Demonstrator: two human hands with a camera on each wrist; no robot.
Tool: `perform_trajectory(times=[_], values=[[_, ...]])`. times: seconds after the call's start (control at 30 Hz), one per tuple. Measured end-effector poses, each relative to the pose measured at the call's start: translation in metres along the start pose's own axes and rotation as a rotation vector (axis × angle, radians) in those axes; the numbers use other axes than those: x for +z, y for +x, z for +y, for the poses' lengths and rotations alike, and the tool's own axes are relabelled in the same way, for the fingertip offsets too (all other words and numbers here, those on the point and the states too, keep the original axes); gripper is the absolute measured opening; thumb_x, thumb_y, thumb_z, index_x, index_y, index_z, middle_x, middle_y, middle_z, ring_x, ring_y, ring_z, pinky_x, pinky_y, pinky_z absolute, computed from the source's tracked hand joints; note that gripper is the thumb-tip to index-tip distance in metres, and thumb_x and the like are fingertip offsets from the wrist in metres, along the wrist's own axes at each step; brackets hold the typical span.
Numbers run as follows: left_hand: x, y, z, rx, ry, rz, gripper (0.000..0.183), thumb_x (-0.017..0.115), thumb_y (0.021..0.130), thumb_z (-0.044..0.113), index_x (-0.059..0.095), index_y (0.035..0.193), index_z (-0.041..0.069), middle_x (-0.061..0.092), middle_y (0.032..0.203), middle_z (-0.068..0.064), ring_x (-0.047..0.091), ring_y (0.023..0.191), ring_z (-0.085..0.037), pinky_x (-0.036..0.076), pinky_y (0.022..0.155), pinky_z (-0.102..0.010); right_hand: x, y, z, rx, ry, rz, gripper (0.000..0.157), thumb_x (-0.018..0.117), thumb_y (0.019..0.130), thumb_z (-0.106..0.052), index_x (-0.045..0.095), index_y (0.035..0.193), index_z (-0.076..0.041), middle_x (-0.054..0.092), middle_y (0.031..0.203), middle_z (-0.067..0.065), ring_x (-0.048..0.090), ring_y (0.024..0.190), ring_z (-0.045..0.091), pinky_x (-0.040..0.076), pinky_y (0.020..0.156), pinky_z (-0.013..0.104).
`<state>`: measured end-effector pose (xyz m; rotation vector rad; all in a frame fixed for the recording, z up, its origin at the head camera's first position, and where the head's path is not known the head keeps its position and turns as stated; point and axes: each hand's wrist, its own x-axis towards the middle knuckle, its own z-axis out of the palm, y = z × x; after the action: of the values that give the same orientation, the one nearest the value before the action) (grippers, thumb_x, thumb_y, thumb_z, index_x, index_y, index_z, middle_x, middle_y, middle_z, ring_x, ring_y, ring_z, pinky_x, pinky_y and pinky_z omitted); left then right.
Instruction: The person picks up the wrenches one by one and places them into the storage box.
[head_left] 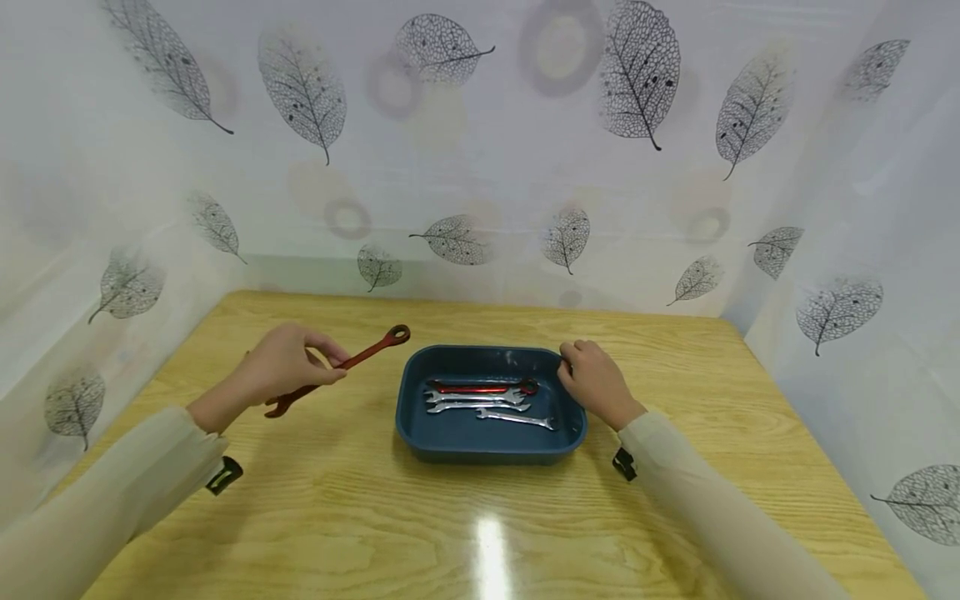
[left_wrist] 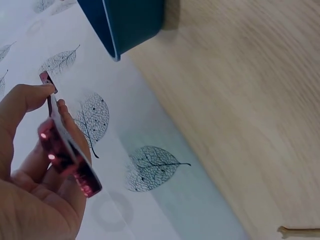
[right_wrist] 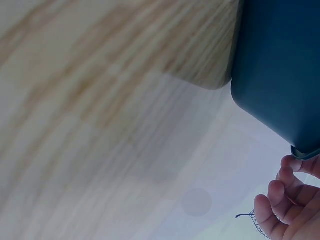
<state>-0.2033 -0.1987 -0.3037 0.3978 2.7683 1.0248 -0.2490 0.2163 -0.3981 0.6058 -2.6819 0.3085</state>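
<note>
My left hand (head_left: 281, 362) pinches a red combination wrench (head_left: 366, 353) between thumb and fingers, left of the bin and above the table. The ring end points up and right; the open end hangs lower left. In the left wrist view the red wrench (left_wrist: 62, 150) is seen nearly end-on. A dark blue rectangular bin (head_left: 487, 457) stands mid-table. Inside lie another red wrench (head_left: 480, 389) and several silver wrenches (head_left: 517, 417). My right hand (head_left: 596, 383) grips the bin's right rim, its fingertips (right_wrist: 291, 163) at the edge in the right wrist view.
A wood-grain table (head_left: 337, 517) bears the bin. The end of a thin brownish tool (left_wrist: 300, 232) shows on the table in the left wrist view's lower right corner. Leaf-printed white sheeting (head_left: 480, 183) encloses the back and sides.
</note>
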Motion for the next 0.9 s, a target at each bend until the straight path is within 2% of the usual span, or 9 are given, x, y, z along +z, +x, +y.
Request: perform_trajectory(times=[0.17, 0.3, 0.57, 0.9], values=[[0.002, 0.011, 0.011, 0.019, -0.001, -0.039, 0.019, 0.071, 0.081, 0.019, 0.072, 0.096, 0.007, 0.071, 0.093, -0.009, 0.067, 0.073, -0.012, 0.052, 0.062, -0.030, 0.000, 0.000, 0.001, -0.002, 0.000, 0.000, 0.017, 0.051, 0.087, -0.007, 0.048, 0.071, -0.009, 0.038, 0.061, 0.003, 0.032, 0.057, 0.017, 0.029, 0.054, 0.029], [0.005, 0.020, 0.021, 0.061, 0.000, -0.067, 0.019, 0.071, 0.081, 0.019, 0.073, 0.095, 0.007, 0.070, 0.097, -0.008, 0.068, 0.076, -0.013, 0.053, 0.064, -0.029, 0.001, 0.000, 0.002, -0.008, 0.000, 0.001, 0.016, 0.051, 0.088, -0.007, 0.048, 0.072, -0.009, 0.039, 0.061, 0.003, 0.032, 0.056, 0.016, 0.029, 0.054, 0.028], [0.014, 0.040, 0.039, 0.099, 0.022, -0.118, 0.014, 0.072, 0.080, 0.017, 0.073, 0.092, 0.009, 0.070, 0.094, -0.007, 0.066, 0.075, -0.012, 0.052, 0.065, -0.028, 0.002, 0.000, 0.004, -0.017, -0.002, 0.011, 0.016, 0.051, 0.087, -0.007, 0.048, 0.072, -0.009, 0.038, 0.061, 0.003, 0.032, 0.056, 0.016, 0.029, 0.054, 0.028], [0.032, 0.060, 0.056, 0.155, 0.038, -0.184, 0.012, 0.073, 0.079, 0.018, 0.073, 0.089, 0.012, 0.070, 0.091, -0.002, 0.065, 0.073, -0.011, 0.052, 0.066, -0.027, 0.001, 0.000, 0.003, 0.001, -0.009, -0.009, 0.015, 0.051, 0.088, -0.007, 0.049, 0.073, -0.009, 0.038, 0.061, 0.003, 0.033, 0.057, 0.016, 0.030, 0.055, 0.028]])
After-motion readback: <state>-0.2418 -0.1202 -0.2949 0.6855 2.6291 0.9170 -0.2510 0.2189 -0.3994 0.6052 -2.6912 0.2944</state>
